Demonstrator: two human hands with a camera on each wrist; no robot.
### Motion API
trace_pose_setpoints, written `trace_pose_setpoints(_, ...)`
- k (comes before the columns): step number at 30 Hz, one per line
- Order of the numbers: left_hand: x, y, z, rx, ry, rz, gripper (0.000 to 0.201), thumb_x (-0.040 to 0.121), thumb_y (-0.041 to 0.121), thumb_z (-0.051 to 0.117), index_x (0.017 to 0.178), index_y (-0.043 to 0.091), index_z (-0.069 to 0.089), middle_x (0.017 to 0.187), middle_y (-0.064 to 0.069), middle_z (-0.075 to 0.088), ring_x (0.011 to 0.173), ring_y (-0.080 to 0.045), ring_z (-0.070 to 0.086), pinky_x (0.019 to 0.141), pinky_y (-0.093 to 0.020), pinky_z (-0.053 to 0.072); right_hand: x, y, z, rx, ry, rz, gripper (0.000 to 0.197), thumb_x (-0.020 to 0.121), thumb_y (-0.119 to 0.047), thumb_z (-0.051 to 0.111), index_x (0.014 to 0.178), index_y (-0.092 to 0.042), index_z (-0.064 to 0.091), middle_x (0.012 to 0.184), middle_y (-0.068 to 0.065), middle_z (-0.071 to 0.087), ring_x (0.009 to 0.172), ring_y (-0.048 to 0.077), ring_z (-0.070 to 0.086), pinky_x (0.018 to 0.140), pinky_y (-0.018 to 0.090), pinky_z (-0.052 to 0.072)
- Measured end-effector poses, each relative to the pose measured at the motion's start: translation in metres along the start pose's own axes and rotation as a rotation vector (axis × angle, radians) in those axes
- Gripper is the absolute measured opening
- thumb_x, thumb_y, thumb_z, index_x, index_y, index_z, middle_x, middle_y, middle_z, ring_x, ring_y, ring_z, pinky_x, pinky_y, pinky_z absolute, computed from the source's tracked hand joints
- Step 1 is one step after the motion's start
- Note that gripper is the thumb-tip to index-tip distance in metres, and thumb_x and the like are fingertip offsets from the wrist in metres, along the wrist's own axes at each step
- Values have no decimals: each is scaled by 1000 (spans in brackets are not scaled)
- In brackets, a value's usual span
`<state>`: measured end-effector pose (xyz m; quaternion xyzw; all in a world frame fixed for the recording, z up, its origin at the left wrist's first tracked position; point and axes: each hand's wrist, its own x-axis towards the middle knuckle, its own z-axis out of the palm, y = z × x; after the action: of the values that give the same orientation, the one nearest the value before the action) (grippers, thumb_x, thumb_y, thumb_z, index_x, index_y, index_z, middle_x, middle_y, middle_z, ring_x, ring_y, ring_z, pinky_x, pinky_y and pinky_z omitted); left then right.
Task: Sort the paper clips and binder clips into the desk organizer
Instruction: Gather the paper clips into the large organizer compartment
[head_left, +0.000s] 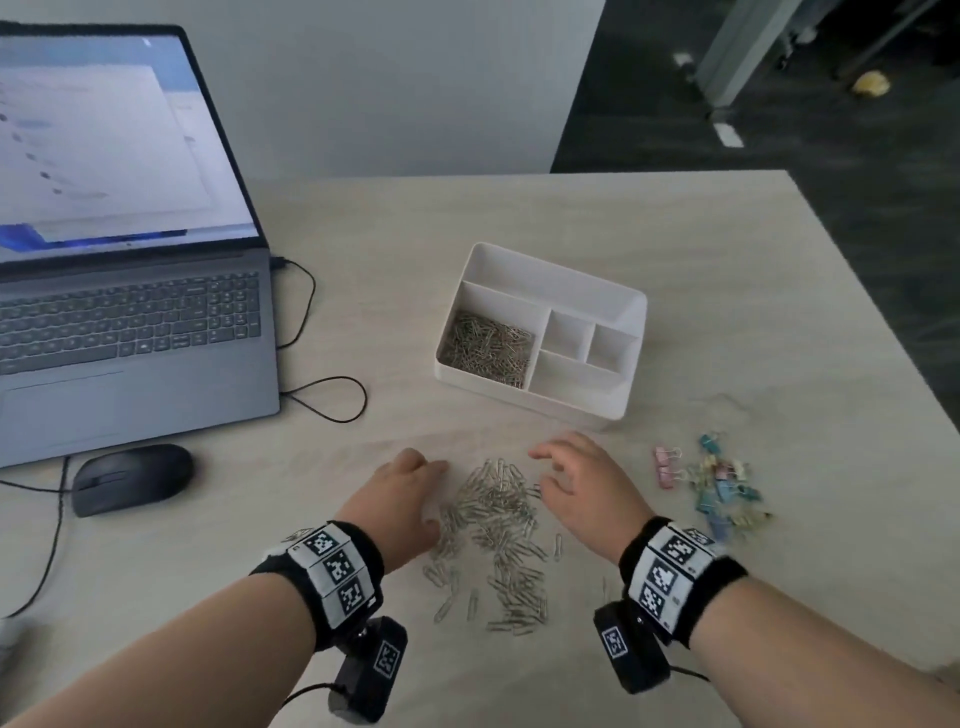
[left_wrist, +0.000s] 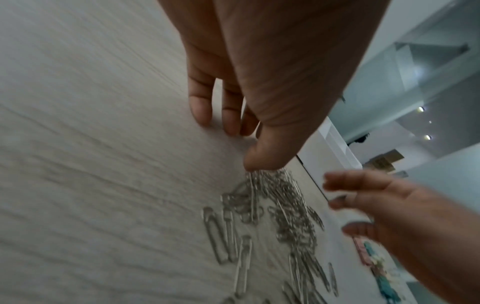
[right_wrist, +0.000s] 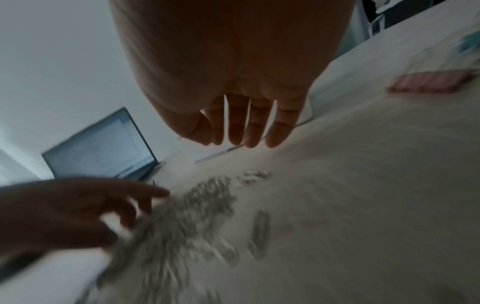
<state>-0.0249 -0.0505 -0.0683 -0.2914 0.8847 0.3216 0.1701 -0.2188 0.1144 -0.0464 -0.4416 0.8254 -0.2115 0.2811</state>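
Observation:
A loose pile of silver paper clips lies on the desk between my two hands. My left hand is at the pile's left edge, fingers straight with their tips on the table and the thumb touching the clips. On the pile's right side my right hand hovers with its fingers extended and holds nothing. Behind them stands the white desk organizer, with many paper clips in its large left compartment. Its other compartments look bare. Coloured binder clips lie in a heap right of my right hand.
An open laptop stands at the left, with a black mouse in front of it and a black cable looping beside it. The table's right edge runs diagonally close to the binder clips.

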Motion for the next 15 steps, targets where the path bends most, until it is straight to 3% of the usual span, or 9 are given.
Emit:
trace_pose_setpoints(2, 2, 10, 4, 47, 12, 2, 76, 79, 35, 62, 148, 25, 32, 135, 1, 40, 124, -24, 44, 103, -35, 44, -17, 12, 11, -119, -98, 76, 52, 90, -27, 56, 141, -20, 49, 136, -5, 43, 125, 16, 40, 110, 33, 37)
trace_pose_setpoints(6, 1, 29, 12, 154, 31, 1, 83, 71, 43, 62, 145, 33, 25, 130, 0, 39, 117, -25, 43, 95, -40, 49, -40, 15, 27, -301, -168, 52, 72, 84, -39, 51, 151, -23, 30, 139, -4, 32, 126, 22, 35, 106, 37, 40)
trace_pose_setpoints(11, -12, 37, 27, 211, -34, 135, 85, 72, 50, 61, 147, 39, 23, 130, 3, 36, 117, -21, 40, 100, -37, 45, -62, 15, 43, -358, -241, -118, 81, 81, -48, 56, 152, -25, 25, 137, -2, 33, 120, 21, 38, 100, 39, 44)
trace_pose_setpoints(15, -24, 24, 27, 185, -2, 133, 95, 65, 65, 68, 145, 40, 26, 133, 5, 32, 119, -18, 39, 101, -35, 46, -72, 30, 28, -221, -118, -49, 81, 76, -64, 64, 145, -32, 36, 129, -7, 37, 116, 13, 42, 101, 31, 43)
